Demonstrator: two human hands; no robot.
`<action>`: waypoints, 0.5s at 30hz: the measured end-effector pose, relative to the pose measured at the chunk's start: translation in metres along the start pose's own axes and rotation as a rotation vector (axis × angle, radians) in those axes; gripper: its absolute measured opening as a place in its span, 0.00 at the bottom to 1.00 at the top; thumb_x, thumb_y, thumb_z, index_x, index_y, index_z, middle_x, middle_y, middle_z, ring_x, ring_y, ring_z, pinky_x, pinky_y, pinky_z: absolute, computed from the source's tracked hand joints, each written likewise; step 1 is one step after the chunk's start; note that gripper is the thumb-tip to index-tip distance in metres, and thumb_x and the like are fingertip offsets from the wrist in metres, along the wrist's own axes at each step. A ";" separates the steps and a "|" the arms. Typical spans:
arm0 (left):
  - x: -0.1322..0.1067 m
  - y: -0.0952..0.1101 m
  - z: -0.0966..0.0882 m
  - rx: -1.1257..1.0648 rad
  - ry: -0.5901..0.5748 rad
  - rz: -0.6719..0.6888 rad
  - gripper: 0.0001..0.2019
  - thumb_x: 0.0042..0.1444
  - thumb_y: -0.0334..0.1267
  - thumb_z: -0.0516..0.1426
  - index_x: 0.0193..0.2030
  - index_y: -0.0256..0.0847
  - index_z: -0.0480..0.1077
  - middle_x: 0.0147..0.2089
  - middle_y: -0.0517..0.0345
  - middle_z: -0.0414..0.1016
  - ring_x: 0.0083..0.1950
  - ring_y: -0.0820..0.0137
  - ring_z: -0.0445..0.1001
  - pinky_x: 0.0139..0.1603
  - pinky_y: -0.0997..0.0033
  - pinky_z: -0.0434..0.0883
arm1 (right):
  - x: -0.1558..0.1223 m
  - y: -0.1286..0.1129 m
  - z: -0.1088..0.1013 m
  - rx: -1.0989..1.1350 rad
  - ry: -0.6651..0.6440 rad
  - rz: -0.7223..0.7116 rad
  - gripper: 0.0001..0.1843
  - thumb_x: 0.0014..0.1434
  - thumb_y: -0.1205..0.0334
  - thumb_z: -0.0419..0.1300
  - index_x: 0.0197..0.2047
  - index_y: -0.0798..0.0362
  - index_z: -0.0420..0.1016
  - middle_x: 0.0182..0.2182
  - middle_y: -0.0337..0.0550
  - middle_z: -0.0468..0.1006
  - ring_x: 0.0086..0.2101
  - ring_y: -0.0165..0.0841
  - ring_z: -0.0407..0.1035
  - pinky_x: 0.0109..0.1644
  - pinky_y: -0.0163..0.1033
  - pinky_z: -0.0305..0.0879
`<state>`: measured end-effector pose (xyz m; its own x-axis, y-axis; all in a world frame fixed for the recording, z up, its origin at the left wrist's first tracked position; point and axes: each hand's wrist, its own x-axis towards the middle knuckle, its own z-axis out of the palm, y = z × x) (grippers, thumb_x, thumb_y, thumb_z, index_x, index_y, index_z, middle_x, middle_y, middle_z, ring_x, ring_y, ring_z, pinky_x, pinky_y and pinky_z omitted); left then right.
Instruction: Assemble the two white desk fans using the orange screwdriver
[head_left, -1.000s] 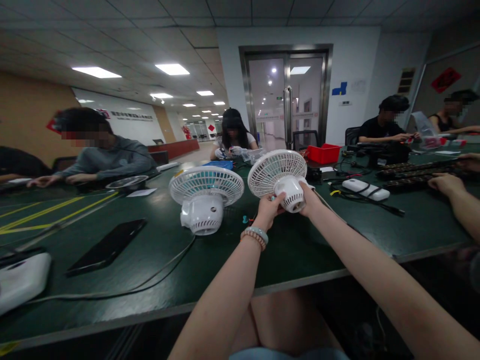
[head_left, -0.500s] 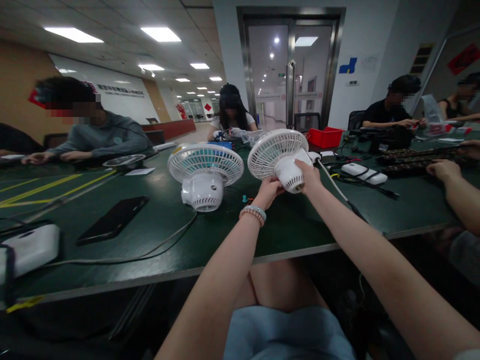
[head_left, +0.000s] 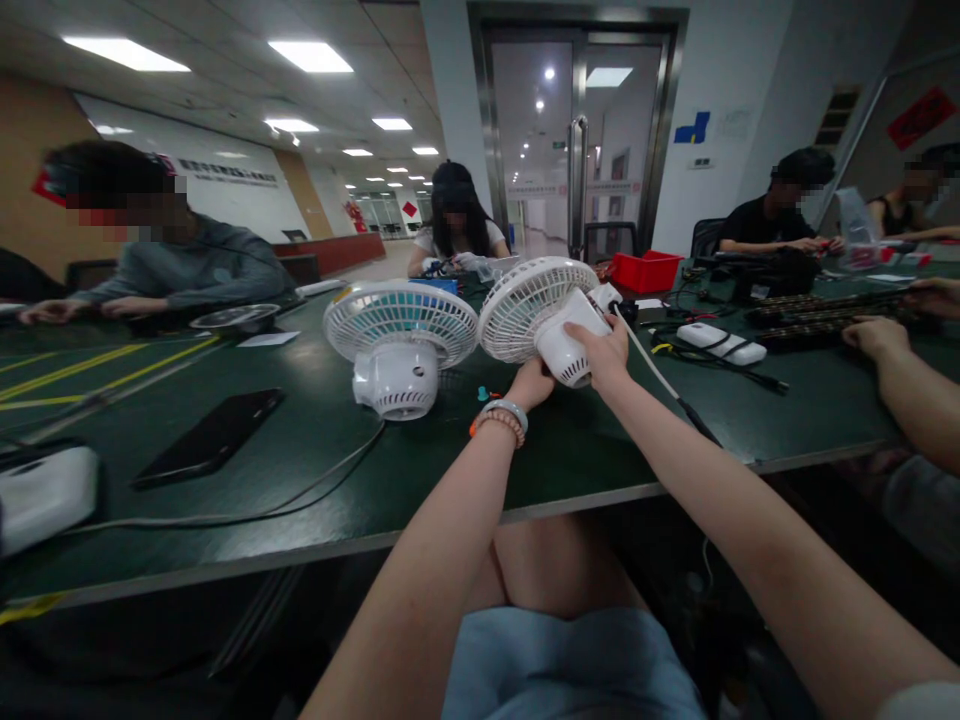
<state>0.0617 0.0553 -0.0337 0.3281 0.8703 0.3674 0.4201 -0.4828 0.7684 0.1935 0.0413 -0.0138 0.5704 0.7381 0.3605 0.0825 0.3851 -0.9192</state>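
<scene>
Between my two hands is a white fan head (head_left: pixel 560 340), its round grille tipped up to the left and its motor housing toward me. My right hand (head_left: pixel 604 352) grips the housing from the right, thumb across its top. Under its left side is my left hand (head_left: pixel 535 384), closed on the housing, with some fingers hidden beneath. A second white fan (head_left: pixel 397 375) lies beside it on the left, grille away from me, untouched. A small teal part (head_left: pixel 482 393) sits on the table near my left wrist.
On the green table (head_left: pixel 300 540) lie a black phone (head_left: pixel 210 437), a white power bank (head_left: pixel 49 495) and a cable at left. A red bin (head_left: pixel 646 271), a white cable-wrapped block (head_left: pixel 721 343) and dark strips (head_left: pixel 825 315) are to the right. Several people sit around; one's hand (head_left: pixel 877 338) is at right.
The held fan head has turned slightly, showing more of the housing's flat side. My right thumb now lies further over it. The whole view has shifted a little.
</scene>
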 end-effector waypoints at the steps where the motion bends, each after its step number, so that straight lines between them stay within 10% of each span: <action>1: 0.000 -0.002 -0.001 0.062 0.005 0.016 0.23 0.44 0.27 0.58 0.50 0.35 0.68 0.53 0.47 0.72 0.56 0.58 0.68 0.60 0.57 0.63 | -0.002 -0.001 0.001 -0.036 0.017 0.015 0.38 0.38 0.51 0.65 0.52 0.51 0.60 0.45 0.44 0.72 0.41 0.36 0.70 0.48 0.43 0.66; 15: -0.007 0.001 -0.005 0.283 -0.005 0.006 0.22 0.47 0.30 0.56 0.52 0.33 0.68 0.52 0.43 0.72 0.55 0.57 0.70 0.56 0.61 0.67 | -0.013 -0.003 0.002 -0.197 -0.020 -0.025 0.40 0.40 0.49 0.63 0.55 0.51 0.57 0.49 0.46 0.70 0.47 0.38 0.67 0.53 0.45 0.60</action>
<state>0.0551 0.0491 -0.0331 0.3354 0.8672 0.3680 0.6372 -0.4966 0.5894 0.1844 0.0316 -0.0150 0.5497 0.7412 0.3852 0.2560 0.2895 -0.9223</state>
